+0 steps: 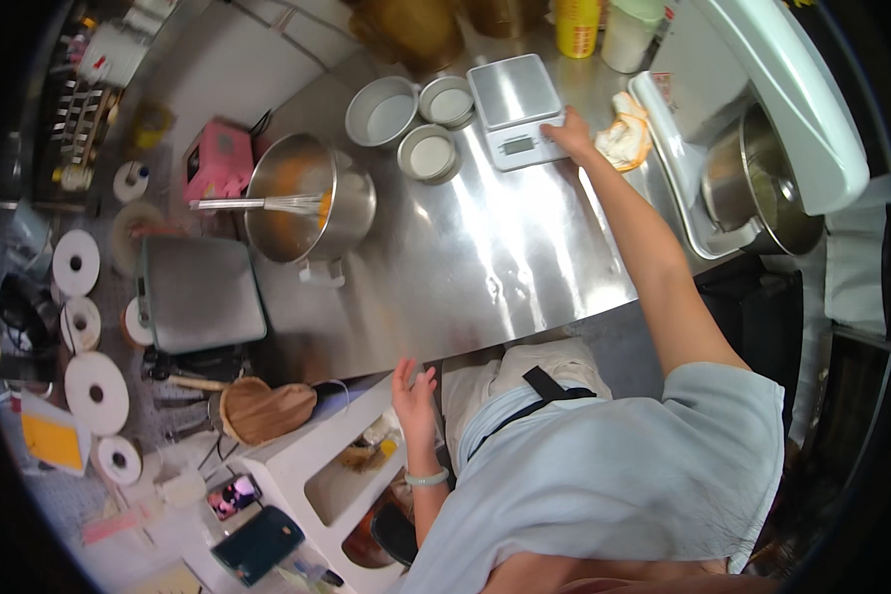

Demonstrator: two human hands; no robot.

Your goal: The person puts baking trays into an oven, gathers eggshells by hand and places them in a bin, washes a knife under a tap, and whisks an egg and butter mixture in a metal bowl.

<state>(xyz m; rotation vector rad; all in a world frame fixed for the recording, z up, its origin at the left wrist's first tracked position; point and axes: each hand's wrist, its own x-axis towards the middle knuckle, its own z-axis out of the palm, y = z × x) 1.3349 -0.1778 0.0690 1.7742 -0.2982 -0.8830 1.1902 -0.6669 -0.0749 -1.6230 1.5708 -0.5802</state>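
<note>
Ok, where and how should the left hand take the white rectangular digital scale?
Probably pinch the scale at its near-left corner, coming from the near side: it looks low and flat, round silver metal tins crowd its left, and the right hand touches its right.

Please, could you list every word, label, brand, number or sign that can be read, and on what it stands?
None can be read clearly:
Yellow container: red print, too small and blurred.
White scale: display too small.
Reddish label near the pale mixer: too blurred.
</note>
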